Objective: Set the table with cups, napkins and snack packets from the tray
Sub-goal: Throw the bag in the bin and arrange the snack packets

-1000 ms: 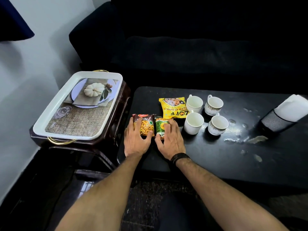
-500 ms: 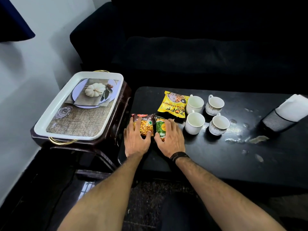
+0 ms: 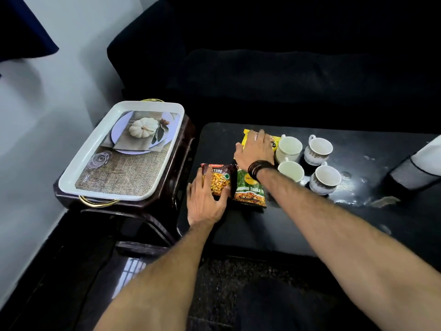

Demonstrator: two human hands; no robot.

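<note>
Four white cups [image 3: 307, 161] are clustered on the black table [image 3: 334, 225], three packets flat at their left: red [image 3: 218, 179], green [image 3: 250, 189], yellow [image 3: 247, 137]; the white tray [image 3: 71, 180] is alongside.

Home living rm: dark sofa [image 3: 286, 68] behind low black coffee table [image 3: 334, 223], teacups [image 3: 319, 149], snack pkts [image 3: 250, 187].

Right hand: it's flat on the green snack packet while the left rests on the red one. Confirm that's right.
Not quite. The head view shows the right hand reaching further back and lying on the yellow snack packet, not the green snack packet, which lies uncovered beside it. The left hand does rest on the red snack packet.
</note>
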